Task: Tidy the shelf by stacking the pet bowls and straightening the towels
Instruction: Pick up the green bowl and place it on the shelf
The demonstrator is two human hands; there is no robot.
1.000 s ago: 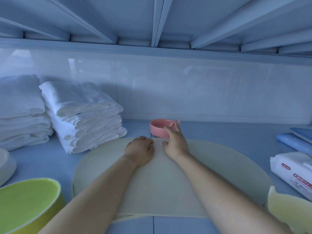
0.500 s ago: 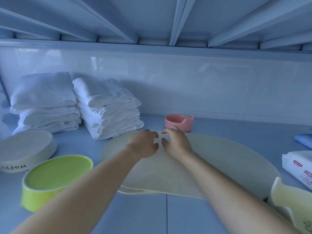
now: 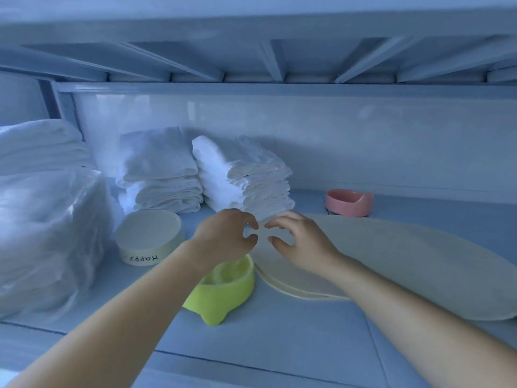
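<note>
Two stacks of folded white towels stand at the back of the shelf. The left stack [image 3: 159, 175] is fairly square, while the right stack [image 3: 243, 177] sits turned askew. My left hand [image 3: 226, 236] and my right hand [image 3: 299, 242] hover side by side just in front of the askew stack's lower front corner, fingers loosely curved, holding nothing. A cream bowl [image 3: 148, 236] marked "Happy" stands left of my hands. Partly under my left forearm sits a green bowl [image 3: 223, 289]. A pink bowl [image 3: 349, 203] stands by the back wall to the right.
A large round cream mat [image 3: 405, 261] lies flat on the shelf under my right hand. At the left stands a bulky plastic-wrapped white pack [image 3: 42, 233] with more white cloth [image 3: 36, 147] above it. The upper shelf's ribs [image 3: 274, 60] hang low overhead.
Both hands have lifted off the mat and moved left toward the askew towel stack, fingers loosened. The view has swung left, bringing the wrapped pack into sight.
</note>
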